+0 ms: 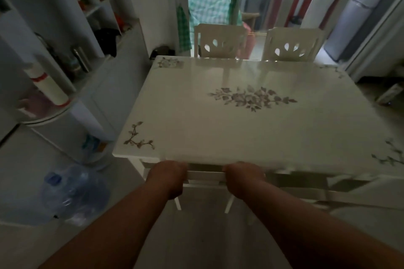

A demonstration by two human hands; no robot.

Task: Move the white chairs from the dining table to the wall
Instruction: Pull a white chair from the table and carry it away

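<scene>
- Dim dining room, glossy floral dining table [251, 120]
- left hand [167, 178] and right hand [242, 178] both clenched around near white chair's top rail [205, 174]

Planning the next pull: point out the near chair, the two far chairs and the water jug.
Near chair [205, 174], head view, top rail between the hands.
Far chairs [220, 40] [294, 45], head view, backrests.
Water jug [76, 192], head view, body on floor.
</scene>
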